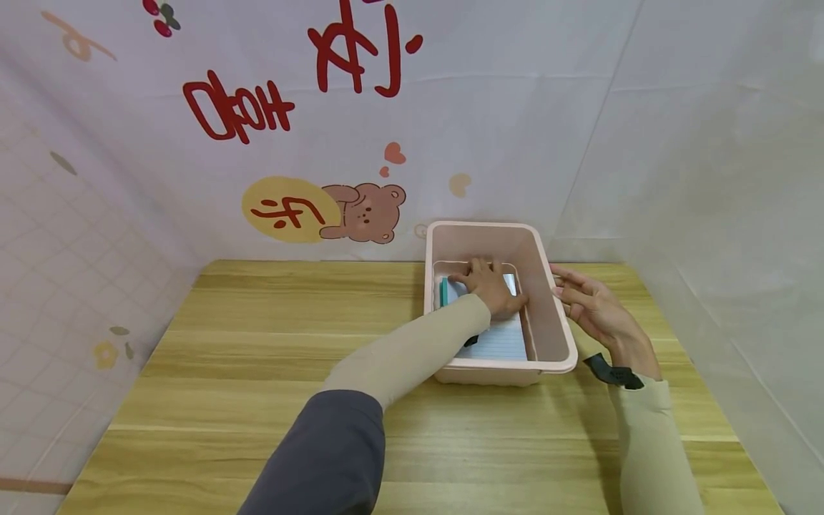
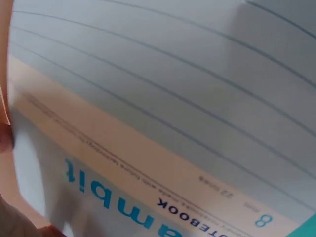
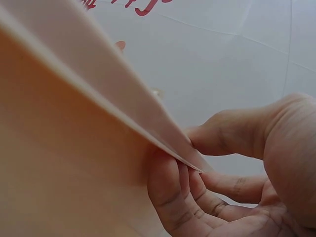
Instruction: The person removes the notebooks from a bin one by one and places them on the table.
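Note:
A pale pink plastic bin [image 1: 496, 364] stands on the wooden table near the back wall. In it lies a light blue lined notebook [image 1: 505, 342], its printed cover band filling much of the left wrist view. My left hand [image 1: 492, 292] reaches into the bin over the notebook, fingers spread and touching its far part. A teal edge [image 1: 443, 292] shows along the bin's left inner side; the forearm hides part of the contents. At the bin's right side, my right hand [image 3: 222, 182] pinches the rim [image 3: 168, 133], thumb on one side and fingers curled on the other.
The wooden table [image 1: 257, 343] extends left and in front of the bin. A white printed sheet [image 1: 502, 129] with red characters and a cartoon bear forms the back wall, close behind the bin. Another white wall [image 1: 727, 236] rises on the right.

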A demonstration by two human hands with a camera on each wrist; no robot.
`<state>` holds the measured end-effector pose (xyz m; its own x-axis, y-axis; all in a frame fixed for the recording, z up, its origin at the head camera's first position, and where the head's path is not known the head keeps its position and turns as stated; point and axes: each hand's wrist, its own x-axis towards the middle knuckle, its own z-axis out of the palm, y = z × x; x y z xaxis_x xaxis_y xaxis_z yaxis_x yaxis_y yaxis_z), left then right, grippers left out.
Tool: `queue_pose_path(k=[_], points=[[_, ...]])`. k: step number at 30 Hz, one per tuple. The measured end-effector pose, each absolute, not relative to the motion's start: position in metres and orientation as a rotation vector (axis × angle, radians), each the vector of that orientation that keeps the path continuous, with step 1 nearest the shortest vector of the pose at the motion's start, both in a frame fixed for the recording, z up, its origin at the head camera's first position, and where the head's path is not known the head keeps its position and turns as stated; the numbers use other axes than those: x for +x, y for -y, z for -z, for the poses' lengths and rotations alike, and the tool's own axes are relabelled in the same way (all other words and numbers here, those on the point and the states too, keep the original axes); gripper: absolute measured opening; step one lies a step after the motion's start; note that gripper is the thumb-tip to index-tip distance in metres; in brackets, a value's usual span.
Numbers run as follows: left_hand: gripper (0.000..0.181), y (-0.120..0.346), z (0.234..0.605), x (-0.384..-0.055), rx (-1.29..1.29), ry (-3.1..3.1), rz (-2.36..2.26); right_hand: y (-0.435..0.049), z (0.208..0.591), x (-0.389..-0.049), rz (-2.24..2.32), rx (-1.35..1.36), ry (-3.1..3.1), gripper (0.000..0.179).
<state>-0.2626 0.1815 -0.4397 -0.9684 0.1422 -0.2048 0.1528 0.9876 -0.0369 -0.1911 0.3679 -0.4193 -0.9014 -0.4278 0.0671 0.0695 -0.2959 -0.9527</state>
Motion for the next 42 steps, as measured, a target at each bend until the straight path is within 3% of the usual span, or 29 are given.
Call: queue_pose_path(k=[10,27,42], points=[[0.111,-0.169,0.427,-0.251,0.283,-2.952,0.166,-0.365,0.418,-0.189,2.219,-0.442,-1.681,0.056],[0.086,-0.166,0.418,-0.256,0.520,-3.033,0.134,-0.366,0.417,-0.187,2.206,-0.447,-1.670,0.060],[0.076,-0.160,0.404,-0.262,0.619,-3.121,-0.031,-0.367,0.418,-0.186,2.204,-0.458,-1.641,0.058]])
